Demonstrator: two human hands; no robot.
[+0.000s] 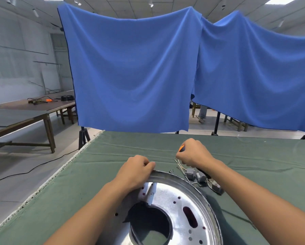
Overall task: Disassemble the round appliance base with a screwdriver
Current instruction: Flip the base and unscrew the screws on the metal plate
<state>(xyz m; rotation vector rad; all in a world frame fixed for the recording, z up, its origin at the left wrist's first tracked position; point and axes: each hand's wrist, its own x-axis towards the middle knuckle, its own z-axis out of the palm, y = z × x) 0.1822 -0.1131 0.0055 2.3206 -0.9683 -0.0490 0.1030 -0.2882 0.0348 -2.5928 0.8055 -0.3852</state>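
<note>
**Round base on the table, both my hands at its far edge**

The base (176,206) is a shiny round metal dish lying flat on the green-covered table (98,174), directly in front of me. It has a raised outer rim, a bright reflective face pierced by several small round holes and one long oval slot, and a large circular opening lined with a dark collar, through which the green cloth shows. A jagged piece of dark material lies at the collar's left edge.

My left hand (137,170) rests on the far left rim of the base, fingers curled and pinching the rim's edge. My right hand (194,152) is well beyond the rim, closed in a fist around the screwdriver (181,148); only the orange and black end of its handle shows above my fingers.

Just beside the base on its far right lie loose grey parts (197,175) joined by thin wires. Blue cloths (134,73) hang behind the table.
</note>
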